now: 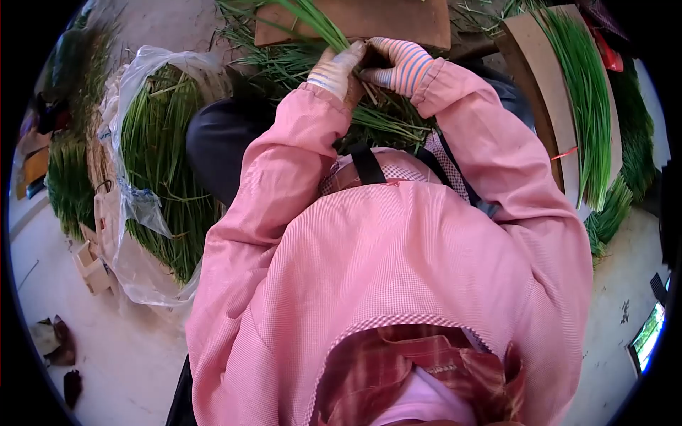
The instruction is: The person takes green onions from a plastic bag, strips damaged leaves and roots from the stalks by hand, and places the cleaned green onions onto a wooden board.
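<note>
My left hand (pixel 337 69), in a striped work glove, is closed round a small bunch of long green chives (pixel 312 20). Their leaves point up and away to the left. Close against it, my right hand (pixel 401 65), in a blue-and-orange striped glove, has its fingers curled and pinched at the lower ends of the same bunch. The stalk ends between the fingers are mostly hidden. Under both hands, loose chives (pixel 387 122) lie across my lap, and more cut leaves (pixel 284 67) are heaped just beyond.
A brown board (pixel 398 20) stands ahead. At left, a clear plastic bag (pixel 153 273) surrounds a big chive bundle (pixel 160 142); another bundle (pixel 67 184) lies farther left. At right, chives (pixel 586 99) rest on a cardboard-coloured board (pixel 529 57), with a red tie (pixel 565 153) beside them.
</note>
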Demonstrator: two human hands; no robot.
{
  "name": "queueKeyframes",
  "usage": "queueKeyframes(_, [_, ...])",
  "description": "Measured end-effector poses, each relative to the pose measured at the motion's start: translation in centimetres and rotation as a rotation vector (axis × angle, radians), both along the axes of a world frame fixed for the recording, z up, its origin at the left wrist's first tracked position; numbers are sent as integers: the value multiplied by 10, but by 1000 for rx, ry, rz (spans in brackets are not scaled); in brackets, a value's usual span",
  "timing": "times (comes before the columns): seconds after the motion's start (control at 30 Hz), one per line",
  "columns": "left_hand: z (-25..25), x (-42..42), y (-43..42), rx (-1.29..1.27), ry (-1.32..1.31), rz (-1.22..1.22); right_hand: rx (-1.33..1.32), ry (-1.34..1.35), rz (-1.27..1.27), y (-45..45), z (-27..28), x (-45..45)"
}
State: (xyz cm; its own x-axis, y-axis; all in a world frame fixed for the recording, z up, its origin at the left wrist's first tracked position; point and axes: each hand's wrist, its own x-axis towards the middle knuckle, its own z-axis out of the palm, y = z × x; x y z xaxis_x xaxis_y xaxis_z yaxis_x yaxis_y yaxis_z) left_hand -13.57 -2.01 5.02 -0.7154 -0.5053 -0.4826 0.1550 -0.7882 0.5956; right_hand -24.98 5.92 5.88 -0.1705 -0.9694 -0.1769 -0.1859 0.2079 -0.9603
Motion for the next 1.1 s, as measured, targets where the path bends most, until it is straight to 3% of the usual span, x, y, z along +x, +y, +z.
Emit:
queueKeyframes(0.07, [-8, 3, 2, 6, 204, -92, 81, -75, -25, 5, -3, -5])
queueKeyframes(0.13, [-19, 7, 2, 64, 234, -142, 51, -106, -14, 10, -8, -2])
queueKeyframes(0.2, [-23, 10, 1, 198, 284, -90, 29, -323, -89, 14, -8, 5])
queueKeyframes(0.47, [-12, 25, 8, 201, 119, -70, 84, -88, -61, 11, -11, 22])
queueKeyframes(0.6, [-8, 37, 4, 197, 254, -208, 106, -350, -37, 19, -11, 18])
queueKeyframes(0.67, [-10, 42, 3, 187, 296, -291, 292, -576, -104, 27, -4, 12])
queueKeyframes(0.73, [-13, 42, 3, 192, 294, -309, 256, -551, -103, 31, -14, 18])
queueKeyframes(0.8, [-11, 39, 6, 212, 187, -245, 120, -570, -132, 32, -16, 29])
queueKeyframes(1.0, [-13, 29, 14, 133, 37, -99, 90, -535, -201, 24, -18, 35])
queueKeyframes(1.1, [-7, 22, 20, 95, -2, 192, 203, -620, -352, 18, -20, 32])
